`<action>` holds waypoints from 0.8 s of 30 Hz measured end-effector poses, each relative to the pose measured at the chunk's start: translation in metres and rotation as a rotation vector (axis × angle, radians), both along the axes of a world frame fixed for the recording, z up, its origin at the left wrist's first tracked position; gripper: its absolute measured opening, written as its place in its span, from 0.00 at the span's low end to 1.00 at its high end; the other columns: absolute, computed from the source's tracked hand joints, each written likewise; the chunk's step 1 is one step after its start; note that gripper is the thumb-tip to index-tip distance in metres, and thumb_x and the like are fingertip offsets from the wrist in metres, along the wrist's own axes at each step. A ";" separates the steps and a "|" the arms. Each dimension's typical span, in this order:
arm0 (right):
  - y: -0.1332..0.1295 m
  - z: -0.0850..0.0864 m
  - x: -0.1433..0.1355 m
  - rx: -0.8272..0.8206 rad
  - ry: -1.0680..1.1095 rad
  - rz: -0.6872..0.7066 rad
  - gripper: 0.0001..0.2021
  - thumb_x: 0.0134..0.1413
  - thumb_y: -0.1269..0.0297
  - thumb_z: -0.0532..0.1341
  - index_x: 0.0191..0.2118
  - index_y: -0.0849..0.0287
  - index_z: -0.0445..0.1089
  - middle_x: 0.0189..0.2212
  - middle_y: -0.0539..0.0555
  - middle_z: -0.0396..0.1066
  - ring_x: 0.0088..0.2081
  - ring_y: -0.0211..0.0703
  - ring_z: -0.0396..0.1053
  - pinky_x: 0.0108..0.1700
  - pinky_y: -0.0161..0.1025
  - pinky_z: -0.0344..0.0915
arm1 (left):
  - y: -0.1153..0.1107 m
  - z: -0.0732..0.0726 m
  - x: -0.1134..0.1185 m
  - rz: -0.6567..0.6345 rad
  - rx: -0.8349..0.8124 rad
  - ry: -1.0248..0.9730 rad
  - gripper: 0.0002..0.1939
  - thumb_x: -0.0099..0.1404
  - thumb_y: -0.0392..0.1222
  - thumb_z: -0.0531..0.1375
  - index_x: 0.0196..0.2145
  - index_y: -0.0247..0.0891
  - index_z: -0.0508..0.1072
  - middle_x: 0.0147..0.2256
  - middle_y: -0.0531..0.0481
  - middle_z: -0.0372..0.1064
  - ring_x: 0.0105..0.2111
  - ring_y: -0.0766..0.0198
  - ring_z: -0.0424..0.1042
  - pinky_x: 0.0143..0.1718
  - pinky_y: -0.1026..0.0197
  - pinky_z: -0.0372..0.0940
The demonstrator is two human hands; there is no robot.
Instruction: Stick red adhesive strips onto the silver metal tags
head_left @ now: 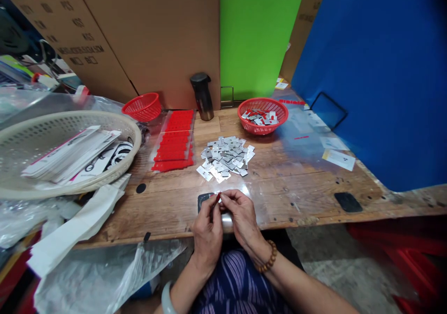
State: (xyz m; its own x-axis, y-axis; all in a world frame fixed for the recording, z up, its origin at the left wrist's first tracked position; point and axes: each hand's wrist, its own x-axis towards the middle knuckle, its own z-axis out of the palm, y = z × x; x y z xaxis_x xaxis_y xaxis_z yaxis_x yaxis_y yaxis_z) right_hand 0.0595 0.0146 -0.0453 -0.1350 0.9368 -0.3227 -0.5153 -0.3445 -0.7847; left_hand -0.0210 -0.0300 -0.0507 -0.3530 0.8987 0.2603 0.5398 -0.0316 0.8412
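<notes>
My left hand [206, 228] and my right hand [244, 214] meet close to the table's front edge. Both are closed in a pinch on a small red piece [219, 197]; a bright bit shows beside it, and the fingers hide most of it. Just beyond my hands lies a loose heap of small flat silver metal plates [226, 157] with notches and holes. To its left are stacked rows of red plastic pieces [174, 142] on clear film. A red basket [244, 122] behind the heap on the right holds several plates with red parts.
A black bottle [203, 97] stands at the back beside a small red basket [143, 107]. On the left, a large cream basket [136, 142] holds printed cards [70, 156]. Cardboard [157, 39], green [258, 35] and blue [377, 86] panels border the wooden table [289, 183].
</notes>
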 end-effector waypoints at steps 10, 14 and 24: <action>-0.001 -0.014 -0.005 0.131 -0.281 -0.021 0.10 0.49 0.57 0.61 0.30 0.60 0.67 0.25 0.50 0.69 0.28 0.37 0.67 0.33 0.36 0.65 | 0.001 0.001 -0.001 0.001 0.023 0.059 0.12 0.64 0.35 0.53 0.44 0.36 0.70 0.41 0.43 0.73 0.41 0.61 0.74 0.41 0.61 0.67; 0.000 -0.012 -0.008 0.072 -0.193 -0.011 0.10 0.46 0.58 0.63 0.29 0.61 0.68 0.24 0.49 0.69 0.26 0.37 0.68 0.32 0.35 0.65 | 0.002 0.000 -0.003 -0.001 0.036 0.084 0.12 0.64 0.35 0.52 0.44 0.36 0.70 0.40 0.43 0.73 0.40 0.61 0.73 0.41 0.60 0.67; 0.000 -0.007 -0.008 0.061 -0.114 -0.004 0.10 0.44 0.61 0.64 0.30 0.60 0.67 0.24 0.48 0.68 0.26 0.34 0.67 0.31 0.33 0.65 | 0.004 -0.002 -0.004 0.021 -0.035 -0.127 0.11 0.63 0.39 0.54 0.43 0.37 0.70 0.41 0.44 0.73 0.40 0.61 0.73 0.43 0.58 0.66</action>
State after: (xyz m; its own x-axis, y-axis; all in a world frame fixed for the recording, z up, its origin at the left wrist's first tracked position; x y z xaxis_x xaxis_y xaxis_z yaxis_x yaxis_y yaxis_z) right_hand 0.0518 0.0148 -0.0518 -0.0969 0.9556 -0.2784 -0.4225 -0.2927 -0.8578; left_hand -0.0252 -0.0259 -0.0523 -0.4001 0.8984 0.1812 0.4292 0.0090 0.9032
